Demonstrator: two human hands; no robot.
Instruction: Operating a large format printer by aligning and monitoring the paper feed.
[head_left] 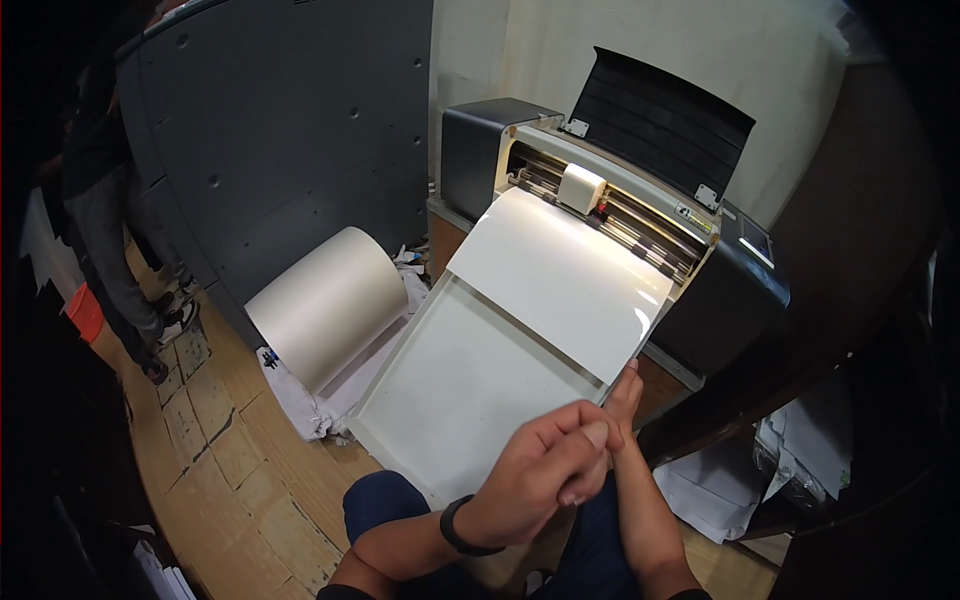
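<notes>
My left hand [548, 458], a dark band at its wrist, is curled closed above the near end of a pale tray [470, 370]. Nothing shows between its fingers. Partly behind it, my right hand [624, 393] grips the tray's right edge, just below the corner of a glossy white sheet [565, 280]. That sheet comes out of a cutting plotter [690, 232] and slopes down over the upper part of the tray. Inside the plotter, a white carriage [581, 187] sits on the rail above the sheet. The plotter's black lid [660, 120] stands raised.
Left of the tray, a large white roll [330, 305] lies on crumpled paper. A tall dark grey panel [290, 130] rises behind it. Stacked papers [710, 490] lie at the lower right. Another person [105, 210] stands at far left, near an orange bin [84, 312].
</notes>
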